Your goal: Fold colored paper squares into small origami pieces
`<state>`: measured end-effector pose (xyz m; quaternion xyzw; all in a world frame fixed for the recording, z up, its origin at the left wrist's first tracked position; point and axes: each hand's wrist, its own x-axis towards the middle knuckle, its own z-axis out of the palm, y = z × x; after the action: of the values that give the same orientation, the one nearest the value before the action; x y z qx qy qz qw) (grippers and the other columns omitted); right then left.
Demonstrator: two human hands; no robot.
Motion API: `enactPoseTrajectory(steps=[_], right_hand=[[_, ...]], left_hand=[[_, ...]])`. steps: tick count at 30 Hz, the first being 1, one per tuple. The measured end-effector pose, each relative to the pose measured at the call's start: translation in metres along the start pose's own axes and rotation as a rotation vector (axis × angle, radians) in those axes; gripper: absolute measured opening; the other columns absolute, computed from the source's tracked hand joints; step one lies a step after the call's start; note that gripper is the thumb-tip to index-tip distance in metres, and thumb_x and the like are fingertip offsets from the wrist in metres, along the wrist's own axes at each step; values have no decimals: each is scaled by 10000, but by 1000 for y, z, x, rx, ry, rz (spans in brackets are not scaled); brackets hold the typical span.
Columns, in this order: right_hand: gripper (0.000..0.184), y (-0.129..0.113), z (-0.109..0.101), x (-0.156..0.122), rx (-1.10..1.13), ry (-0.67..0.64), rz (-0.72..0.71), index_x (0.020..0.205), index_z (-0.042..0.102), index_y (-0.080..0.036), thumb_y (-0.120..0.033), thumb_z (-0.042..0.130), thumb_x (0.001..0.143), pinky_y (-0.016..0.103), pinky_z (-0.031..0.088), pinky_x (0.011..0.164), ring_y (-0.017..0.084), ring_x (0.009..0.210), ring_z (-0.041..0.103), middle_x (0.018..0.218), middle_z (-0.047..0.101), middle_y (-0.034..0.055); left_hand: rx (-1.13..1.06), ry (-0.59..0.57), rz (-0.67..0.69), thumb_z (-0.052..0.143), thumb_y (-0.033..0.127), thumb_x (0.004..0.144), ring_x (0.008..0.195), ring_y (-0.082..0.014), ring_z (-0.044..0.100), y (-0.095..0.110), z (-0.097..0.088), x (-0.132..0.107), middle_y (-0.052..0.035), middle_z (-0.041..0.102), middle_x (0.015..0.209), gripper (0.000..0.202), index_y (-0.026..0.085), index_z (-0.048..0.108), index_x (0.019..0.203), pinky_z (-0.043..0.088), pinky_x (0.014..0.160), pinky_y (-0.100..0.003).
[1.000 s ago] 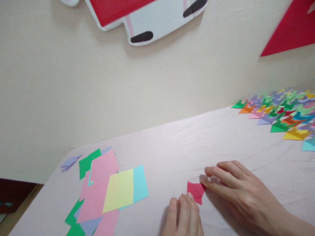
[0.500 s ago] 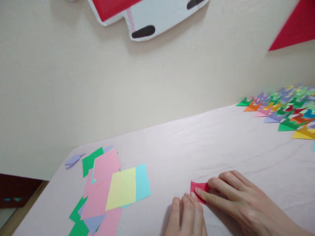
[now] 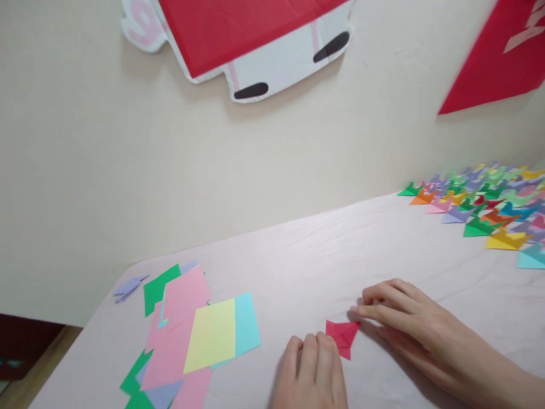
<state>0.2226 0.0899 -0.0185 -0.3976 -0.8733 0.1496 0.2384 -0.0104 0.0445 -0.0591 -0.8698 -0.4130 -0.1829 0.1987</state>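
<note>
A small folded red paper piece [image 3: 342, 336] lies on the pale pink tablecloth [image 3: 298, 255] near the front edge. My right hand [image 3: 409, 329] rests flat beside it, fingers stretched out, the index fingertip touching the piece's right corner. My left hand [image 3: 310, 372] sits just below and left of the piece, fingers curled together, fingertips at its lower left edge. Neither hand lifts the paper.
A loose stack of pink, yellow, cyan, green and lilac paper sheets [image 3: 200, 335] lies at the left. A small lilac folded piece [image 3: 128, 287] sits near the far left corner. Several coloured folded pieces [image 3: 489, 207] cover the right side. Paper decorations [image 3: 255, 40] hang on the wall.
My right fingers slid back off the red piece to its right corner, uncovering it as a flat pointed shape. My left hand shifted slightly left. The view tilted down a little.
</note>
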Motion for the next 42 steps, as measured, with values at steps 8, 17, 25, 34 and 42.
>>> enactPoseTrajectory(steps=[8, 17, 25, 34, 42], right_hand=[[157, 2, 10, 28, 189, -99, -18, 946, 626, -240, -204, 479, 986, 314, 488, 802, 194, 949, 569, 1006, 632, 53], [256, -9, 3, 70, 144, -237, 39, 767, 600, -197, -219, 473, 987, 403, 408, 911, 217, 979, 496, 997, 588, 56], [164, -8, 8, 72, 178, -75, 59, 859, 584, -193, -85, 480, 925, 355, 446, 801, 204, 889, 528, 928, 606, 58], [128, -29, 22, 32, 53, -65, -144, 856, 557, -212, -103, 521, 912, 290, 403, 638, 179, 730, 535, 816, 626, 18], [261, -22, 31, 29, -94, 89, -250, 787, 548, -220, -72, 397, 940, 303, 363, 624, 171, 646, 505, 737, 628, 15]], left_hand=[[-398, -153, -179, 724, 416, 792, 785, -244, 541, -16, -7, 19, -52, 626, 897, 324, 177, 599, 970, 419, 724, -393], [-753, -182, -284, 507, 188, 890, 906, -243, 527, -39, -20, 33, -88, 575, 1020, 135, 193, 505, 1025, 435, 769, -384], [-695, -191, -126, 453, 10, 793, 1064, -249, 500, -48, -22, 39, -96, 570, 1190, 397, 215, 603, 1099, 451, 854, -409], [-663, -266, -111, 486, 34, 824, 899, -213, 503, -46, -24, 37, -39, 611, 957, 292, 216, 602, 1020, 407, 776, -385], [-622, -278, -94, 525, 69, 845, 876, -205, 506, -46, -24, 38, -29, 611, 924, 266, 218, 609, 1049, 402, 781, -385]])
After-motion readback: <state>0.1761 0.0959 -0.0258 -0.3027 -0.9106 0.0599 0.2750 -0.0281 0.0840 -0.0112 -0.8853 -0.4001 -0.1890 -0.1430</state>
